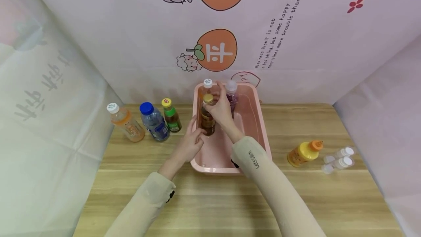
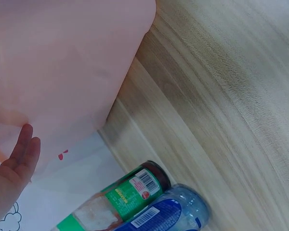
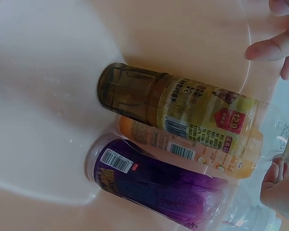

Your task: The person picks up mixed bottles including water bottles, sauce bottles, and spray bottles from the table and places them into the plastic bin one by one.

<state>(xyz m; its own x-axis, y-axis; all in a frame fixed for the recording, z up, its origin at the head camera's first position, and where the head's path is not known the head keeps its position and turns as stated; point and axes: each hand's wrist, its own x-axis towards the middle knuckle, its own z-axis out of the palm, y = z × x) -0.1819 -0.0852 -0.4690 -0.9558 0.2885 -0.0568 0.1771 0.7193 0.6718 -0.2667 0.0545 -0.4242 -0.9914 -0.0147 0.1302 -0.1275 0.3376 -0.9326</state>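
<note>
A brown-tinted bottle (image 3: pixel 202 110) with a gold cap stands in the pink plastic tub (image 1: pixel 263 134), toward its left wall. My right hand (image 1: pixel 221 109) pinches it by the neck, just under the cap. Beside it in the tub are an orange-labelled bottle (image 3: pixel 159 139) with a white cap, partly hidden, and a purple bottle (image 3: pixel 159 183). My left hand (image 1: pixel 190 143) rests over the tub's left rim; some fingers (image 2: pixel 26 151) lie straight outside the wall, while others reach inside close to the brown bottle in the right wrist view.
Left of the tub stand an orange drink bottle (image 1: pixel 128 124), a blue-capped bottle (image 1: pixel 155 123) and a green-labelled bottle (image 1: pixel 172 118) with a yellow cap. To the right are a yellow squeeze bottle (image 1: pixel 302 153) and small clear white-capped bottles (image 1: pixel 338 164). Printed cloth walls enclose the wooden table (image 1: pixel 210 204).
</note>
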